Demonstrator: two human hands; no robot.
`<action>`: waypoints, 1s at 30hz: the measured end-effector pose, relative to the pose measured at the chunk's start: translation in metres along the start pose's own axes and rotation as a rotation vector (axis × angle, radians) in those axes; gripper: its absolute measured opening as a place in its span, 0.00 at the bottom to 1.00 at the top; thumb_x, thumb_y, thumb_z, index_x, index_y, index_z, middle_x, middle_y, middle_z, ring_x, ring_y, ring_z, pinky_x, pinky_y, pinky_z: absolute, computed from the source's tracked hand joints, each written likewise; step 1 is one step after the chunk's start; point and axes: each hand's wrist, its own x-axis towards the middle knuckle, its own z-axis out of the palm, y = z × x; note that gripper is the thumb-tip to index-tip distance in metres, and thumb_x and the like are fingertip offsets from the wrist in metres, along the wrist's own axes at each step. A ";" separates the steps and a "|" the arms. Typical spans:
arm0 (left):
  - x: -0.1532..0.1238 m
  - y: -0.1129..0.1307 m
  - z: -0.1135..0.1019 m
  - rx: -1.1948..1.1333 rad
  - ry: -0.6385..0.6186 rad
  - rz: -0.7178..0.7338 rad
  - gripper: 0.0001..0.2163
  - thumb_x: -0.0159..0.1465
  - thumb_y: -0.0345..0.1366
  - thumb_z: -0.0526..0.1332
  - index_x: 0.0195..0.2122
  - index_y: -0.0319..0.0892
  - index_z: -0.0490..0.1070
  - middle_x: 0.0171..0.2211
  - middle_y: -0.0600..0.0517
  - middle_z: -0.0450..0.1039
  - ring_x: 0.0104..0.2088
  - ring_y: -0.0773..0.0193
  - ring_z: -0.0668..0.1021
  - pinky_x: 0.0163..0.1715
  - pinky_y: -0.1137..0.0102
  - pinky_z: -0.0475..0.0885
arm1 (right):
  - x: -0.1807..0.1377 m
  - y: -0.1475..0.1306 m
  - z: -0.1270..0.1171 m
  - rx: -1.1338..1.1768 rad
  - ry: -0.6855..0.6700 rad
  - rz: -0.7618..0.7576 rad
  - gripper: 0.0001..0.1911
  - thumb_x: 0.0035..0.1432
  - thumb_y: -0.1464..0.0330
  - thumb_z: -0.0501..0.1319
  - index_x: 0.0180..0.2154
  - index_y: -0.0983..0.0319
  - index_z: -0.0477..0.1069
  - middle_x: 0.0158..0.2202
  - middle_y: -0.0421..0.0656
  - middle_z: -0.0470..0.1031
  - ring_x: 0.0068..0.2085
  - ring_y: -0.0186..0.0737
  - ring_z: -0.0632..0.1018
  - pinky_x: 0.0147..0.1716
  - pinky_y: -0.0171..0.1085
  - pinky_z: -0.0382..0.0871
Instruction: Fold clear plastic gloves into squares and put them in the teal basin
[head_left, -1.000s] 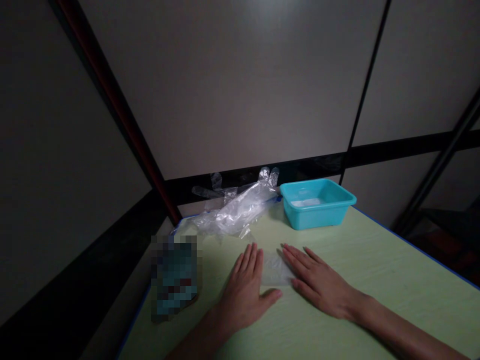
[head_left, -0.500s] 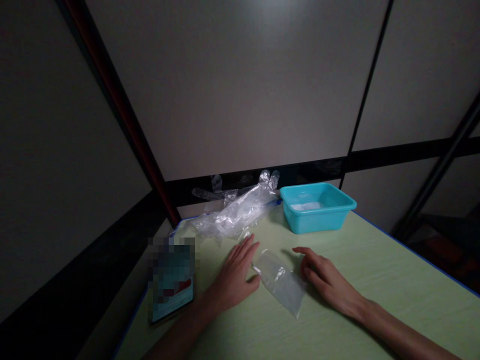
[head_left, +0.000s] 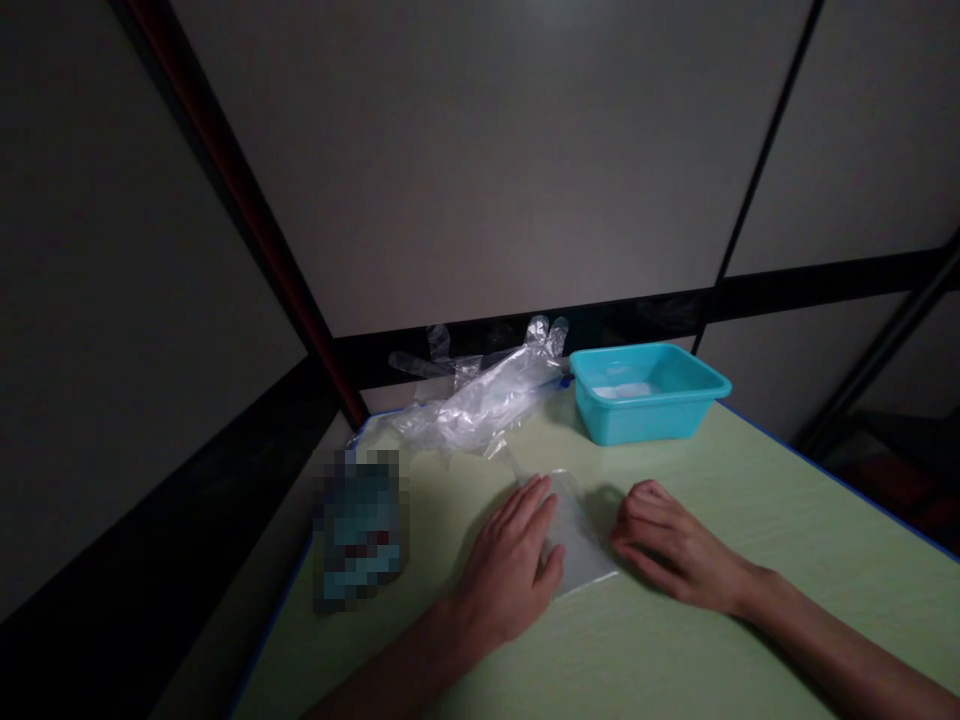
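A thin, clear plastic piece (head_left: pixel 576 545) lies flat on the light green table (head_left: pixel 675 660). My left hand (head_left: pixel 517 560) rests palm down over its left side, fingers stretched out and thumb apart. At the right edge of the plastic, my right hand (head_left: pixel 664 545) is closed, its fingers curled and pressed together on that edge. Behind them is a crumpled heap of clear plastic gloves (head_left: pixel 480 405), with some glove fingers sticking up. A narrow strip of plastic shows between the heap and my left fingertips.
A turquoise basin (head_left: pixel 645 415) with something white inside stands at the back right of the table. On the left is a blurred-out, tablet-like object (head_left: pixel 360 540). Pale panels with a dark band (head_left: pixel 637 315) rise directly behind the table.
My left hand has moved right, onto the plastic piece. My right index finger, stretched out before, has curled in. The plastic now lies straighter and flatter, and the view has shifted slightly.
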 end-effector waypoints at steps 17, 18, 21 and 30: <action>0.004 0.000 -0.016 -0.078 -0.455 0.436 0.26 0.62 0.39 0.49 0.60 0.36 0.44 0.62 0.47 0.40 0.61 0.64 0.45 0.59 0.64 0.42 | -0.013 -0.004 -0.003 -0.003 -0.084 -0.201 0.13 0.48 0.74 0.48 0.32 0.64 0.70 0.24 0.44 0.65 0.29 0.39 0.64 0.31 0.41 0.54; 0.004 -0.001 -0.016 -0.077 -0.451 0.434 0.26 0.62 0.38 0.49 0.60 0.36 0.44 0.62 0.48 0.39 0.61 0.64 0.45 0.59 0.64 0.42 | -0.013 -0.004 -0.003 -0.005 -0.086 -0.198 0.13 0.48 0.74 0.48 0.33 0.64 0.70 0.24 0.44 0.65 0.29 0.39 0.64 0.31 0.41 0.54; 0.004 -0.002 -0.016 -0.082 -0.435 0.436 0.26 0.62 0.38 0.49 0.60 0.37 0.44 0.62 0.48 0.40 0.61 0.63 0.45 0.59 0.64 0.43 | -0.013 -0.003 -0.002 -0.012 -0.092 -0.184 0.14 0.49 0.75 0.48 0.35 0.65 0.70 0.25 0.45 0.66 0.29 0.40 0.64 0.31 0.41 0.54; 0.002 -0.003 -0.016 -0.154 -0.435 0.467 0.26 0.62 0.39 0.49 0.60 0.38 0.46 0.62 0.48 0.42 0.61 0.62 0.48 0.59 0.65 0.44 | -0.012 -0.004 -0.002 -0.046 -0.145 -0.143 0.14 0.51 0.74 0.48 0.35 0.64 0.70 0.24 0.45 0.67 0.30 0.40 0.65 0.31 0.41 0.54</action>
